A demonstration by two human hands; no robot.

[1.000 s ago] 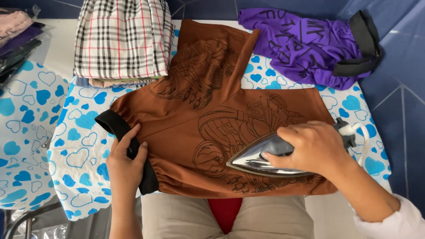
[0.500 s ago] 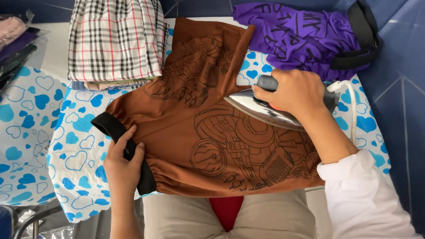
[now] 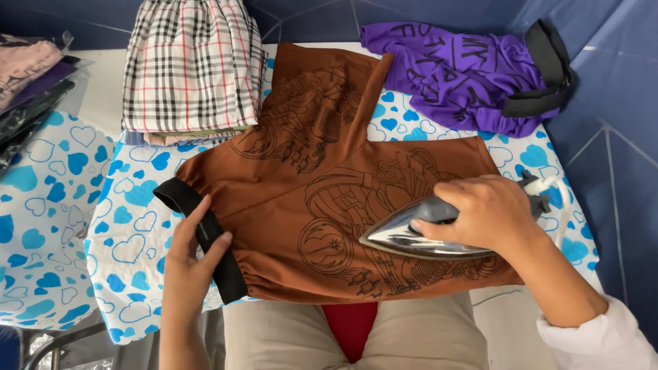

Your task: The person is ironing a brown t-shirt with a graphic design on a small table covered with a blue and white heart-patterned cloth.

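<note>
Brown shorts with a black line print lie flat on an ironing board covered in white cloth with blue hearts. My right hand grips the handle of a grey iron, whose soleplate rests on the shorts' right half, tip pointing left. My left hand lies flat on the black waistband at the shorts' left end, pinning it down.
A folded plaid garment tops a small pile at the board's far left. A purple printed garment with a black band lies crumpled at the far right. Bagged clothes sit at the left edge. Blue walls surround the board.
My right hand has brought the iron back from the shorts' far right edge toward me, onto the near right part. My left hand has stayed on the waistband.
</note>
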